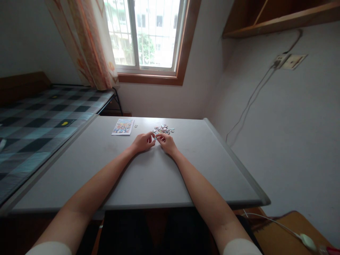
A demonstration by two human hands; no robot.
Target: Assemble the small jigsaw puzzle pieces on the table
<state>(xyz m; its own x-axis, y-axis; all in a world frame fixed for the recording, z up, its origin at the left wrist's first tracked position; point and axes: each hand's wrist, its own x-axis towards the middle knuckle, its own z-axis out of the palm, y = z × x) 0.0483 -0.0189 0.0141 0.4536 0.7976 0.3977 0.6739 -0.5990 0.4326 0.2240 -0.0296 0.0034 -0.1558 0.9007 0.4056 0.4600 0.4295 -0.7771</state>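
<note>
The work with the pieces looks to be at an early stage: most lie loose in a heap of small, many-coloured jigsaw pieces (pixel 162 129) just above the centre of the frame, and no large joined section shows on the pale grey, smooth-topped table (pixel 127 184). That heap appears to be what is left to handle. A little light-coloured jigsaw bit (pixel 136 126) lies apart to its left, beside a white rectangular paper sheet printed with a colourful picture (pixel 123 126).

The left hand (pixel 144 142) and the right hand (pixel 166 142) meet at the heap's near edge, near mid-frame, each with thumb and fingers pinched on a small pale-bluish jigsaw piece (pixel 155 138) between them. It is too small and too covered by the fingertips to tell for sure whether it is one piece or several joined, or which way it points; no long axis can be read. The heap itself stretches mainly left to right across the frame.
</note>
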